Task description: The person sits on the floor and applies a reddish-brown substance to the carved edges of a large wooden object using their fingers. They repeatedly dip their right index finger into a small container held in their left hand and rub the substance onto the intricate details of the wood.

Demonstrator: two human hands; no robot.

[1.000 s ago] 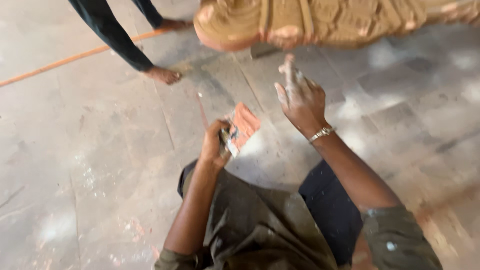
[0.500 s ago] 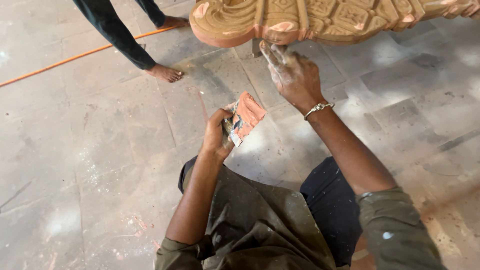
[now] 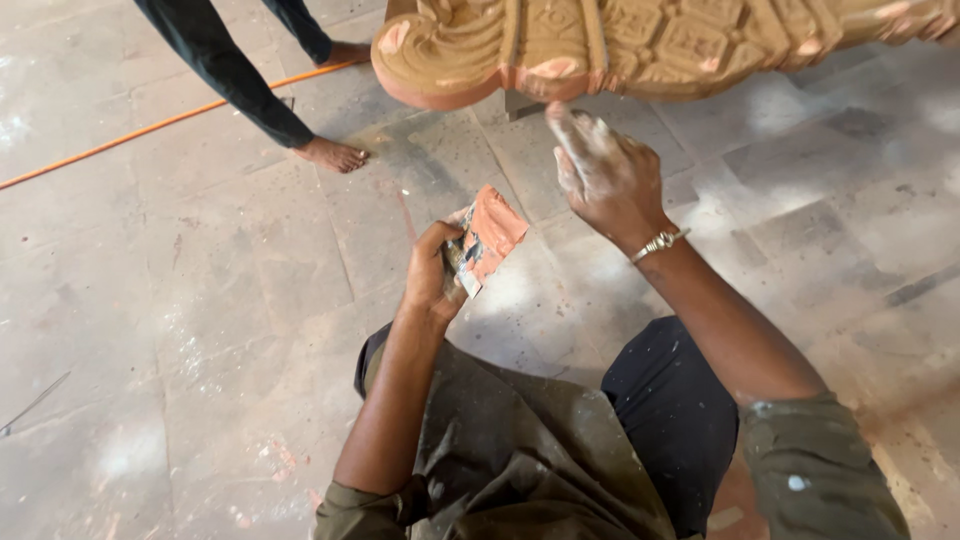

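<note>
Two hands (image 3: 520, 225), one carved panel (image 3: 660, 45)

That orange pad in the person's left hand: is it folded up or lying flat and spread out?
Folded: the orange pad is bent double in the left hand, its crease pointing up toward the carved wood.

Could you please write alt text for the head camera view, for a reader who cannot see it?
A seated person's right hand, fingers dusted pale, reaches up to a carved orange-brown piece, while the left hand grips a small block smeared with orange paste. Another person's bare foot and an orange cable lie on the stone floor.
</note>
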